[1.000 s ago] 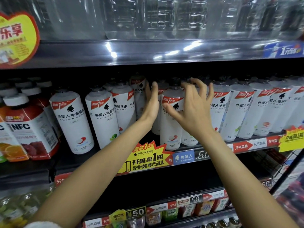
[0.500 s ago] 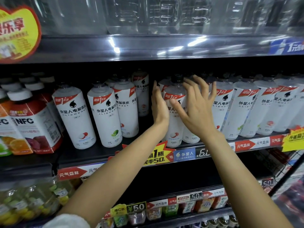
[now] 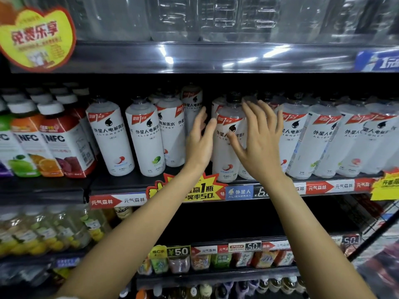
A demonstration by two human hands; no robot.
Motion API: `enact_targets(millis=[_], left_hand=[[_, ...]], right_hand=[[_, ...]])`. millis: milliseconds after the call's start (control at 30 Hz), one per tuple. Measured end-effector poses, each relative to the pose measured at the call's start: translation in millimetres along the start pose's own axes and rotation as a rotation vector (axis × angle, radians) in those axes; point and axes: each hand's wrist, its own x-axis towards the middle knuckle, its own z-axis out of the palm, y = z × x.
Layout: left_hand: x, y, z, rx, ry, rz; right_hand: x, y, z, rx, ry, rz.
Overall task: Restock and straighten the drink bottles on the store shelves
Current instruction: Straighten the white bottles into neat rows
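A row of white Alienergy drink bottles with black caps stands on the middle shelf [image 3: 269,187]. One white bottle [image 3: 224,152] stands at the shelf's front between my two hands. My left hand [image 3: 199,140] is flat beside its left side, fingers straight and pointing up. My right hand [image 3: 260,143] is spread over its right front, fingers straight and apart, thumb against the label. Neither hand curls round the bottle. More white bottles [image 3: 146,139] stand to the left, with a dark gap between them and the one at my hands.
Red-labelled NFC juice bottles [image 3: 64,145] fill the shelf's left end. Clear water bottles [image 3: 216,16] line the top shelf. A yellow promo sign [image 3: 36,37] hangs at upper left. A star-shaped yellow tag [image 3: 200,190] sits on the shelf rail. Small drinks [image 3: 216,260] fill the lower shelves.
Both hands have spread slightly off the bottle, the left hand moving from behind it to its left side. My view has drifted a little to the right.
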Motion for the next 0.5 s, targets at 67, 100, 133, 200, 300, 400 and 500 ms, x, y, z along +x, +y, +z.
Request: enact_targets(millis=[67,100,133,200,300,400,500], left_hand=[[-16.5,8.5,-22.0,0.136,-0.015,0.09],[-23.3,9.9,-33.1,0.235,-0.003,0.146],[-32.3,12.8,-46.1,0.333,0.019,0.2],[-45.3,14.0,-71.1,0.491,0.072,0.312],[-52.9,6.5,-108.9,0.689,0.213,0.527],[-44.3,-9.0,-145.5,0.81,0.386,0.551],[-32.9,-18.8,-171.3,0.713,0.409,0.342]], right_hand=[[-5.1,-5.1,-6.2,0.04,0.037,-0.027],[-7.5,-7.9,-9.4,0.071,0.053,-0.053],[-10.1,-13.2,-11.2,0.117,0.053,-0.085],[-14.1,-24.5,-13.7,0.2,0.015,-0.129],[-19.5,-45.8,-11.6,0.305,-0.08,-0.168],[-22.7,-66.6,0.1,0.402,-0.183,-0.118],[-17.1,-89.4,17.1,0.541,-0.342,0.037]])
